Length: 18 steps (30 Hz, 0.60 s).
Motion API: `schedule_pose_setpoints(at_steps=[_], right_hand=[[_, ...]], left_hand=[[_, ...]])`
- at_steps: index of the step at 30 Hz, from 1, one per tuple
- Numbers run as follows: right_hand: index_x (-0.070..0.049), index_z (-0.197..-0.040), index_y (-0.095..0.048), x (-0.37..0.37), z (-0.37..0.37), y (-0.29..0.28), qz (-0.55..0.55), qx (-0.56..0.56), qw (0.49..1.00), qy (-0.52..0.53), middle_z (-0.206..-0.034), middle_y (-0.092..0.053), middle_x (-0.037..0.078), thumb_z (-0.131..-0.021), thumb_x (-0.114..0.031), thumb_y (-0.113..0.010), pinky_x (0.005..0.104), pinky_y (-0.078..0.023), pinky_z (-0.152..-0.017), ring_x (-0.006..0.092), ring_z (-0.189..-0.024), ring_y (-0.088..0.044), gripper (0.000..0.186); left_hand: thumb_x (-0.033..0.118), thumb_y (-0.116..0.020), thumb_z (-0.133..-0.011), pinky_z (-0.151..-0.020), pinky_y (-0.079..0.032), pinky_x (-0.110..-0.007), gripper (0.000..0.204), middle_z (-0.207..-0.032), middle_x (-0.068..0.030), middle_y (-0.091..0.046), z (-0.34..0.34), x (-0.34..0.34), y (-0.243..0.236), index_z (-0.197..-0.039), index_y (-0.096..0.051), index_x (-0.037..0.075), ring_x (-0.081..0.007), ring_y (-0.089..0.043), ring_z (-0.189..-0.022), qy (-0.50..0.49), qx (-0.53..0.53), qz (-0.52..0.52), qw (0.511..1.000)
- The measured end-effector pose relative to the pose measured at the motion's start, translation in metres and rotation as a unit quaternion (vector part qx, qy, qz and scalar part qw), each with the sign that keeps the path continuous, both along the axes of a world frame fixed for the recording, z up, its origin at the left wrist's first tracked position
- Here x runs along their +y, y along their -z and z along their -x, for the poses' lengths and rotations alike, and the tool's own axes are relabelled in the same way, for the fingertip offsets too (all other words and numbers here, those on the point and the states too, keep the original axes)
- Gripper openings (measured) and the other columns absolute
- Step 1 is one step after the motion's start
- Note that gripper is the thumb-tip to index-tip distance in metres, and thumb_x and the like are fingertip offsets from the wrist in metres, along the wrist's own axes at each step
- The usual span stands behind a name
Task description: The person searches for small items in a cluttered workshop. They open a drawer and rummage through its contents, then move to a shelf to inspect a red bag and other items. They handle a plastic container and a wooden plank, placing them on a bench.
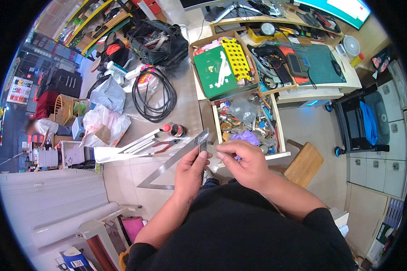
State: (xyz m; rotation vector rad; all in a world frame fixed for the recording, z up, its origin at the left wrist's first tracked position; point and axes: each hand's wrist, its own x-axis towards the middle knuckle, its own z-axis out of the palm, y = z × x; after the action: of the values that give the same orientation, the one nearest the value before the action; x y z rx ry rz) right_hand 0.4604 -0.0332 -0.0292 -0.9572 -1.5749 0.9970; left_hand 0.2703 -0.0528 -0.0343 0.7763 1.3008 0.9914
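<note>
Gripping metal triangular frame (166,166) in L hand (190,170), btwn tabletop (187,97) & blk shirt (244,226); pinching thin sm. item (213,147) w/ R hand (245,161), just beside, nr open drawer (278,156) of mixed sm. parts (267,132).

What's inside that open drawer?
The drawer holds a clear plastic bag, something purple and crumpled, and lots of jumbled small parts. What lies underneath is covered, and the right hand hides a bit of the front.
</note>
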Motion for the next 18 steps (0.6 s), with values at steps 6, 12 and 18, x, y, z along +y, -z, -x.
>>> schedule_pose_setpoints(at_steps=[6,12,18], right_hand=[[0.002,-0.103,-0.068,0.01,0.023,-0.002,-0.064,-0.02,0.998,0.01,-0.096,-0.07,0.015,-0.085,0.003,-0.071,0.0333,-0.055,-0.074,0.0256,-0.086,-0.069,0.018],[0.001,-0.1,-0.068,0.015,0.029,-0.005,-0.1,-0.038,0.994,0.015,-0.096,-0.068,0.016,-0.087,-0.003,-0.07,0.0369,-0.055,-0.075,0.0312,-0.087,-0.068,0.014],[0.0,-0.1,-0.069,0.012,0.032,-0.008,-0.084,-0.039,0.996,0.008,-0.098,-0.07,0.014,-0.083,0.001,-0.074,0.0347,-0.056,-0.077,0.0274,-0.088,-0.069,0.017]], left_hand=[[0.017,-0.06,-0.101,-0.077,-0.046,-0.024,0.026,-0.1,0.0005,-0.068,-0.005,-0.007,0.002,-0.123,-0.066,0.002,-0.0059,-0.056,-0.086,-0.031,-0.057,-0.009,0.998],[0.017,-0.06,-0.102,-0.077,-0.048,-0.022,0.028,-0.104,0.0013,-0.068,-0.002,-0.01,-0.001,-0.126,-0.065,0.004,-0.0043,-0.058,-0.087,-0.022,-0.018,-0.071,0.997],[0.014,-0.057,-0.103,-0.081,-0.045,-0.02,0.026,-0.102,0.0023,-0.066,-0.001,-0.012,-0.006,-0.123,-0.066,-0.002,-0.0031,-0.054,-0.092,-0.018,0.039,-0.077,0.996]])
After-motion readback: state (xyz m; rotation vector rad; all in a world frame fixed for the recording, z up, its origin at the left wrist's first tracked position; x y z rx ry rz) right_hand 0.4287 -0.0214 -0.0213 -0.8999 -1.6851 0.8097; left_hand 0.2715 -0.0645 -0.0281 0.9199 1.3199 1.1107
